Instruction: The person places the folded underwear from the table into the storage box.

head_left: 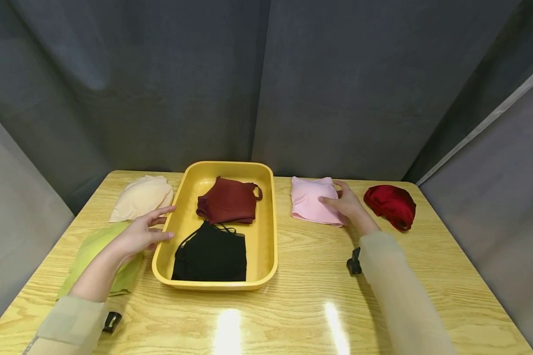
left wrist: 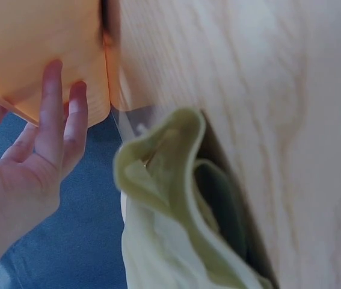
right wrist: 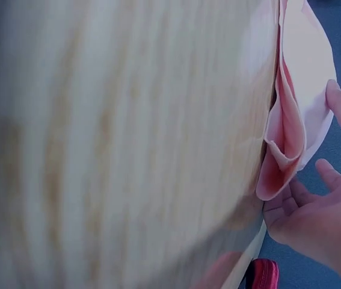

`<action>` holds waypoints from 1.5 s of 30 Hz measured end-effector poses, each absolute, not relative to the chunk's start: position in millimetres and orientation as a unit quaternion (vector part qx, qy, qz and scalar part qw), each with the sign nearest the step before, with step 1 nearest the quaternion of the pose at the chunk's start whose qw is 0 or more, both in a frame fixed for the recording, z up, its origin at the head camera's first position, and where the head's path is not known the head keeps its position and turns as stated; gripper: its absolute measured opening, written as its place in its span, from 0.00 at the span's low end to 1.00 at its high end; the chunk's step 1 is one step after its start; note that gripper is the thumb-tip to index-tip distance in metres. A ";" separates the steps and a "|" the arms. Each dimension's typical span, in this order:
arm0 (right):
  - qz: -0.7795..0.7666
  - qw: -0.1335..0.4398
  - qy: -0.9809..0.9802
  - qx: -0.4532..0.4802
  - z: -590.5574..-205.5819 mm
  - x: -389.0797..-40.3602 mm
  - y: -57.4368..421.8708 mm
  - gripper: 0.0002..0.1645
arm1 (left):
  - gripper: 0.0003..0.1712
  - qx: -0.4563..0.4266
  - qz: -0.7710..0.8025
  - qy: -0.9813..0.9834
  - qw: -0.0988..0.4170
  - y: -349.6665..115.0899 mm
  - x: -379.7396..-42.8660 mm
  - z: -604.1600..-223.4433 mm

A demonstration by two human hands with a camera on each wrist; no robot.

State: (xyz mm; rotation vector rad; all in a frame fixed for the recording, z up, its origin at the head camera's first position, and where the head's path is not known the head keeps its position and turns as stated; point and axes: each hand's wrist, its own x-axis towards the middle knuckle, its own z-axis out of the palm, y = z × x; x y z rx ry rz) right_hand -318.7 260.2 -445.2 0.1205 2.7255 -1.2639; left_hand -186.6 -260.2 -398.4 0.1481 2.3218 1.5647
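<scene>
My right hand touches a folded pink bra on the table, its thumb on top and its other fingers at the right edge. In the right wrist view, the layered edge of the pink bra faces the camera. My left hand rests its fingertips against the left side of a yellow tray, fingers extended and spread. A maroon bra lies folded inside at the back, with a black strappy top in front of it.
A cream garment and a lime-green garment lie left of the tray, the green one partly behind the left forearm. A shiny red garment lies right of the right hand. Grey curtains stand behind the table.
</scene>
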 end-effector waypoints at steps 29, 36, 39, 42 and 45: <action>-0.449 0.075 0.889 0.045 -442.0 -315.3 264.4 0.47 | 0.43 0.051 0.549 0.816 0.175 -259.5 -187.2 -396.1; -0.480 0.082 0.872 0.046 -438.3 -311.3 275.3 0.48 | 0.42 0.050 0.551 0.814 0.178 -260.0 -187.9 -396.7; -0.502 0.076 0.860 0.048 -440.3 -311.0 280.0 0.49 | 0.43 0.050 0.554 0.812 0.180 -259.9 -188.2 -397.2; -0.511 0.069 0.856 0.044 -441.7 -311.1 283.1 0.49 | 0.43 0.051 0.555 0.811 0.181 -259.7 -188.1 -397.5; -0.513 0.065 0.855 0.036 -441.5 -311.0 284.0 0.49 | 0.42 0.050 0.551 0.814 0.178 -259.5 -188.3 -398.0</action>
